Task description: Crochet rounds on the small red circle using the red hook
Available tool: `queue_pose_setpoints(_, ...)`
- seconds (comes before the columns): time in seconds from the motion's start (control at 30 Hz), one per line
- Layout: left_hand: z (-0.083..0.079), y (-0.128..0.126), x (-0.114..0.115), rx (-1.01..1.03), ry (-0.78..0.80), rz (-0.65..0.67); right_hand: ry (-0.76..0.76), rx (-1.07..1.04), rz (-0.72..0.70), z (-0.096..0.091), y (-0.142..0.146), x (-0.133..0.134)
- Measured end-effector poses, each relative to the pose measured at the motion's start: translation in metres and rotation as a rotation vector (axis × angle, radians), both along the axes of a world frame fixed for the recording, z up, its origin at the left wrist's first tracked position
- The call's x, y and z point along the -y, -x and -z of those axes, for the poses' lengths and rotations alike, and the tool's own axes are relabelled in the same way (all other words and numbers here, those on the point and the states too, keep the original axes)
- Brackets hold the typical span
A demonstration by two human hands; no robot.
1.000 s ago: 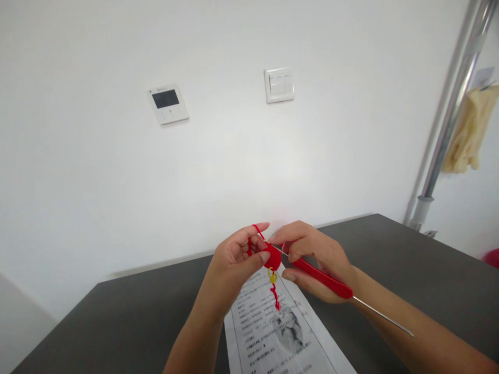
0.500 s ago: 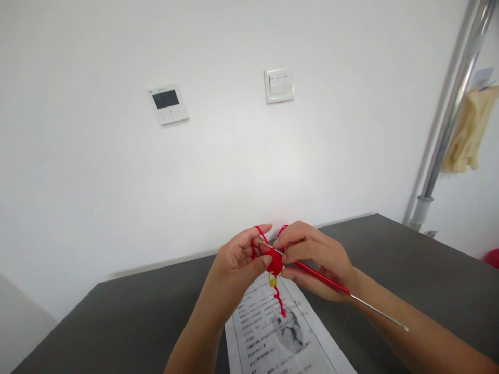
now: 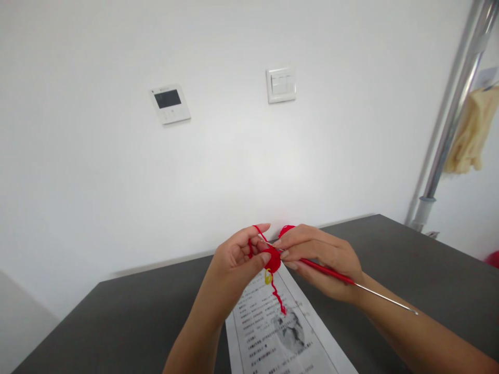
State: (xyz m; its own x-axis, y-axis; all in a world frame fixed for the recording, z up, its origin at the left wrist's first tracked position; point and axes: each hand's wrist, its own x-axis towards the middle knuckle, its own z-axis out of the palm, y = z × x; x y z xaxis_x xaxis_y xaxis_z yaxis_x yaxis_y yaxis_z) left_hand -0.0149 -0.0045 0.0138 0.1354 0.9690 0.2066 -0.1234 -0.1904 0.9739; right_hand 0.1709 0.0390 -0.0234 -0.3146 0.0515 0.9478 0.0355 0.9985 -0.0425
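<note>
My left hand (image 3: 234, 259) pinches a small red crochet piece (image 3: 273, 261) between thumb and fingers, with red yarn (image 3: 258, 231) looped over the raised forefinger. A yellow stitch marker (image 3: 268, 277) and a short red yarn tail (image 3: 279, 299) hang below the piece. My right hand (image 3: 323, 257) grips a crochet hook with a red handle (image 3: 331, 273); its metal tip is at the red piece, and the metal shaft (image 3: 390, 300) sticks out past my wrist. Both hands hover above a printed paper sheet (image 3: 273, 337) on the dark table (image 3: 117, 322).
A white wall stands just behind the table, carrying a small display panel (image 3: 169, 104) and a light switch (image 3: 281, 84). At the right a metal pole (image 3: 448, 119) rises from the table's corner, with a yellowish cloth (image 3: 470, 130) hanging beside it. Something red (image 3: 493, 258) shows at the right edge.
My right hand has shifted left and turned flatter, bringing the hook's tip into the red piece; the handle now lies more level. My left hand has held its place.
</note>
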Motion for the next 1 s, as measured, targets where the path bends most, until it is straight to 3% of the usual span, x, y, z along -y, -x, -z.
queue_pose_setpoints(0.4,0.011,0.004,-0.006,-0.018,-0.017,-0.01,0.0,0.037,-0.042,0.001,0.0,-0.003)
queue_pose_setpoints(0.67,0.002,0.003,-0.002,-0.035,0.005,-0.02,0.095,0.034,-0.06,-0.002,-0.002,-0.003)
queue_pose_setpoints(1.0,0.012,0.006,-0.003,-0.02,-0.065,-0.044,0.181,0.002,-0.066,0.001,-0.002,-0.004)
